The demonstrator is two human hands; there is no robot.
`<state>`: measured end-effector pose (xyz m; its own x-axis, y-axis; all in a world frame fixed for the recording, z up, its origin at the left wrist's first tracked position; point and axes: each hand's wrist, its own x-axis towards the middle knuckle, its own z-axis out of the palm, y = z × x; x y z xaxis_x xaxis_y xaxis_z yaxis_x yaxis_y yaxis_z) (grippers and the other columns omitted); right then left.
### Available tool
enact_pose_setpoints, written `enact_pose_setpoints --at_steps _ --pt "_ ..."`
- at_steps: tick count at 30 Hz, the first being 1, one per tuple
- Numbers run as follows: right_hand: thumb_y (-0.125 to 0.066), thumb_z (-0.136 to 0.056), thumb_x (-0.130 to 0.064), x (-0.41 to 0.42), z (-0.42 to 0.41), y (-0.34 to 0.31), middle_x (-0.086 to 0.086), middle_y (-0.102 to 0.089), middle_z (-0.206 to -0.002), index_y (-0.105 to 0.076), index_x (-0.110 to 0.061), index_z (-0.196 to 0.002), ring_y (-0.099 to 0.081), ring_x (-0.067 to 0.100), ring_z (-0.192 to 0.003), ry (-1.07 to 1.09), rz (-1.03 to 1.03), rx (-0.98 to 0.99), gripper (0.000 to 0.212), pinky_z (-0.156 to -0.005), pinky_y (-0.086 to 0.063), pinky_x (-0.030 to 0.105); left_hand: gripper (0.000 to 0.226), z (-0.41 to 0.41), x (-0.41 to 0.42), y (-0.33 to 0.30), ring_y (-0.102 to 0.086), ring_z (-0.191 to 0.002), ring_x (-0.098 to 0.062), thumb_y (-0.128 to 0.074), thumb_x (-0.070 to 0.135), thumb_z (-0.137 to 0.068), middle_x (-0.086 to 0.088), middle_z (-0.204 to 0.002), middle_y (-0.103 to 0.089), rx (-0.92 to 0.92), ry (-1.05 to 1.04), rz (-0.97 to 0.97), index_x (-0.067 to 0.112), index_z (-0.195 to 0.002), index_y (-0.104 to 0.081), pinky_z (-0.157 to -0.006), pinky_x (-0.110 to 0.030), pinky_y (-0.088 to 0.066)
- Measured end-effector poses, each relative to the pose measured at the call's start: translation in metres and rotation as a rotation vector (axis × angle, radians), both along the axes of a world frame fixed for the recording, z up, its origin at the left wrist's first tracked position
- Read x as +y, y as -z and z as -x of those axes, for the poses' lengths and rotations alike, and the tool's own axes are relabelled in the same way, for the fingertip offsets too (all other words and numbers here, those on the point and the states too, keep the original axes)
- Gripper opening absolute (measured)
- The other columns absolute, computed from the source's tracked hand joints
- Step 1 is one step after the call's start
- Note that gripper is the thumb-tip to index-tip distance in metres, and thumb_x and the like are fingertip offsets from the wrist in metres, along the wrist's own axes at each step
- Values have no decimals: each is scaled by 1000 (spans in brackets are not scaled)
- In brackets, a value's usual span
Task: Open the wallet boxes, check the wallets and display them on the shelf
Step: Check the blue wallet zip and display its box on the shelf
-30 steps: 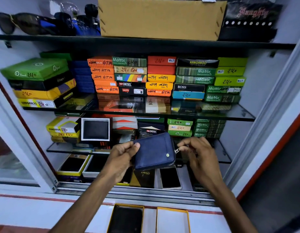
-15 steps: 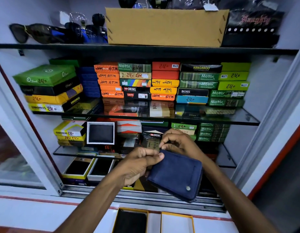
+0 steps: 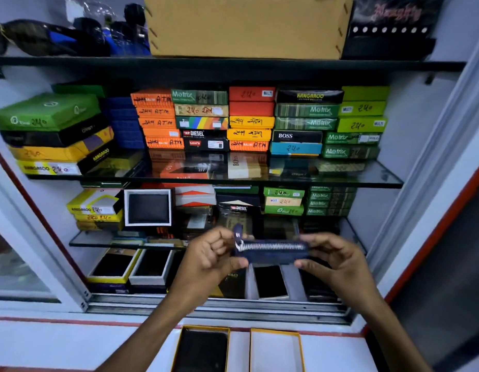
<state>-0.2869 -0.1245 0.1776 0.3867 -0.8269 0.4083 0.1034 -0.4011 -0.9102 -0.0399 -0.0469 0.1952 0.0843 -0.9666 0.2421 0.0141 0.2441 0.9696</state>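
Observation:
A dark blue zip wallet (image 3: 270, 254) is held edge-on in front of the lower glass shelf (image 3: 98, 241), its silver zipper facing me. My left hand (image 3: 210, 260) grips its left end by the zip pull, and my right hand (image 3: 332, 257) grips its right end. On the white counter below lie two yellow-rimmed box halves: the left half (image 3: 202, 350) has a black inside, the right half (image 3: 276, 351) has a white inside. Other wallets sit displayed in open boxes on the cabinet floor (image 3: 113, 267) and upright on the lower shelf (image 3: 148, 208).
Stacks of coloured wallet boxes (image 3: 249, 122) fill the middle glass shelf (image 3: 367, 174). A brown cardboard box (image 3: 246, 25) and sunglasses (image 3: 45, 38) sit on the top shelf. The sliding-door track (image 3: 219, 307) runs along the cabinet's front edge.
The wallet has been turned from flat face-on to edge-on with the zipper toward me. Both hands shifted to its two ends and dropped a little lower.

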Motion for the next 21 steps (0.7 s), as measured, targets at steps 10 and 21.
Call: enact_pose_setpoints --at_steps 10,21 --pt "-84 -64 5 28 19 62 -10 -74 -98 -79 -21 -95 -72 13 -95 177 97 67 41 -81 -58 23 32 7 17 67 -67 -112 -21 -73 -7 -75 -5 -110 -74 -91 45 25 16 -98 -75 -90 -36 -57" --pt "-82 -73 -21 45 7 179 -20 -76 -67 -79 -35 -67 -73 0 -71 416 -561 500 16 -77 -62 35 8 45 7 198 -75 -74 -28 -82 16 -70 -6 -73 -79 -145 -282 -673 21 -65 -78 -74 -54 -61"
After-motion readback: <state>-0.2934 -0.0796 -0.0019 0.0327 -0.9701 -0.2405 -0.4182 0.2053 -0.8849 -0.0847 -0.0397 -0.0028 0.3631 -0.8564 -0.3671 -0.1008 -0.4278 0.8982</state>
